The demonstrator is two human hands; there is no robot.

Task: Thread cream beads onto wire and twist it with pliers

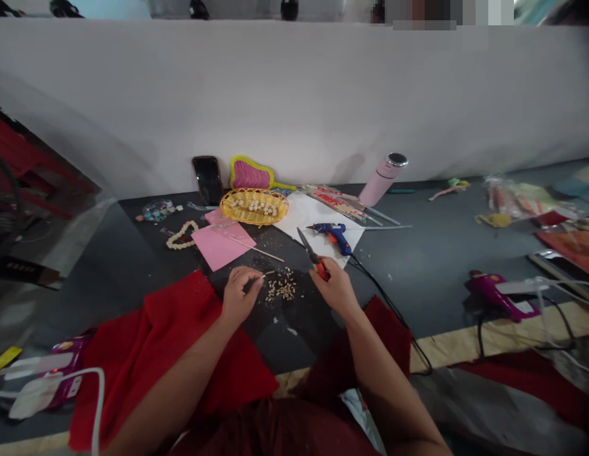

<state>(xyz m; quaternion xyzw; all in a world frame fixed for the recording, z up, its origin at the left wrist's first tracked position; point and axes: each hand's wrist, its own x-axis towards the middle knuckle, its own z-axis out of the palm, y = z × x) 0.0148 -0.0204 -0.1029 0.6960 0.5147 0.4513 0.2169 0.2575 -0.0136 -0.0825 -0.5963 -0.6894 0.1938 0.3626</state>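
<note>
My left hand (pixel 241 292) is closed in a pinch above the dark table, with a short thin stick (pixel 269 273) poking out from its fingertips. In my right hand (pixel 336 288) is a pair of scissors (pixel 311 252) with red-orange handles and a dark pointed blade, aimed away from me to the upper left. Between the two hands lies a loose pile of small cut stick pieces (pixel 281 286). A longer pale stick (pixel 261 249) rests just beyond my left hand, partly across pink paper (pixel 223 246).
Beyond are a yellow basket (pixel 254 217) holding small pieces, a blue glue gun (pixel 333 234) on white paper (pixel 294 218), a pink flask (pixel 382 180) and a phone (pixel 208 180). Red cloth (pixel 156 335) covers the near left. The glue gun's cable (pixel 384 297) runs past my right arm.
</note>
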